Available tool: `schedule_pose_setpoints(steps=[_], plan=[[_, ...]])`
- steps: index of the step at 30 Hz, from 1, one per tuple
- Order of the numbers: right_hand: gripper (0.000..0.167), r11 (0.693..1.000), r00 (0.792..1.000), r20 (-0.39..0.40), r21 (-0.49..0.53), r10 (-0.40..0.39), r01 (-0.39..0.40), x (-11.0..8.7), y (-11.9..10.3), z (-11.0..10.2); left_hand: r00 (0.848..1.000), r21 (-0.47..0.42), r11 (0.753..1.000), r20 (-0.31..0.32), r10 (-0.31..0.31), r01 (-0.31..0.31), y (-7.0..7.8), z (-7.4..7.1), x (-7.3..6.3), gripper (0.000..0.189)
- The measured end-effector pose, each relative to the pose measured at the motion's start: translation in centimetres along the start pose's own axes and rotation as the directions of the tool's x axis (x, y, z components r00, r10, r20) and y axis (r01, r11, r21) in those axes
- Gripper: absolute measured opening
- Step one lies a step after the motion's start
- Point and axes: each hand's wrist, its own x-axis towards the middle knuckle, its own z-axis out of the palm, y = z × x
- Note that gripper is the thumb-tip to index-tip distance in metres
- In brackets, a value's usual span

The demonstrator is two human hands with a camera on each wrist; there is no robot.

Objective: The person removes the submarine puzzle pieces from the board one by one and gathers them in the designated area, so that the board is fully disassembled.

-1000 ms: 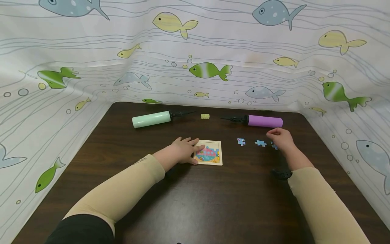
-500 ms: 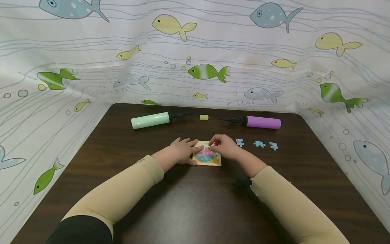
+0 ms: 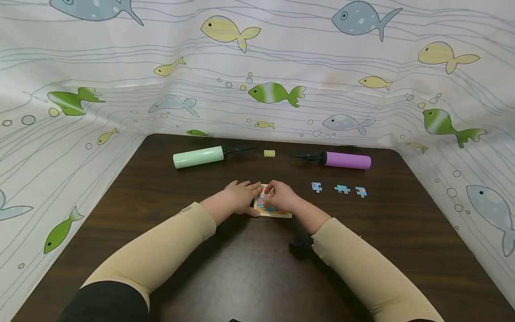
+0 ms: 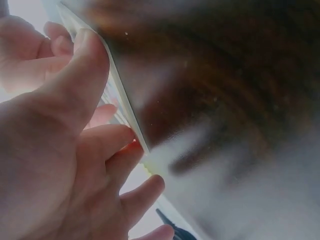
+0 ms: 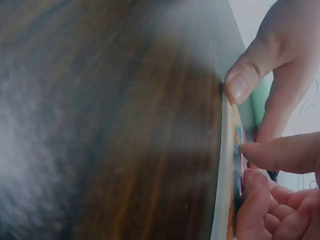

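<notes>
A small wooden jigsaw board (image 3: 275,215) with a pale rim and a pink and blue picture lies on the table. My left hand (image 3: 240,197) is spread flat at its left side, thumb at the near corner and fingers along the edge. My right hand (image 3: 283,197) is over the board, thumb and forefinger bent down to the picture as if round a puzzle piece, which the hand mostly hides. In the right wrist view those fingertips (image 5: 252,150) are right at the coloured surface. The left thumb (image 5: 239,87) shows at the board's corner.
Three loose puzzle pieces (image 3: 342,189) lie in a row right of the board. Behind stand out a mint-green hand pump (image 3: 199,157), a yellow toy block (image 3: 269,153) and a purple hand pump (image 3: 348,160), all lying down. A fish-print curtain (image 3: 277,58) surrounds the table.
My right hand has swung left from the loose pieces to the board, then farther left across its picture. My left hand stays at the board's edge.
</notes>
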Motion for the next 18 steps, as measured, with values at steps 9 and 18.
schedule_pose_setpoints(steps=[9,18], plan=[[0.033,0.999,0.999,0.025,-0.032,-0.032,0.033,0.30,0.14,-0.08,1.000,-0.007,1.000,0.003,-0.005,0.005,0.04,0.02,0.05,0.093],[0.032,0.998,1.000,0.029,-0.055,-0.012,0.014,0.77,0.12,-0.33,0.999,-0.047,0.999,0.021,-0.024,0.025,-0.14,-0.12,0.41,0.099]])
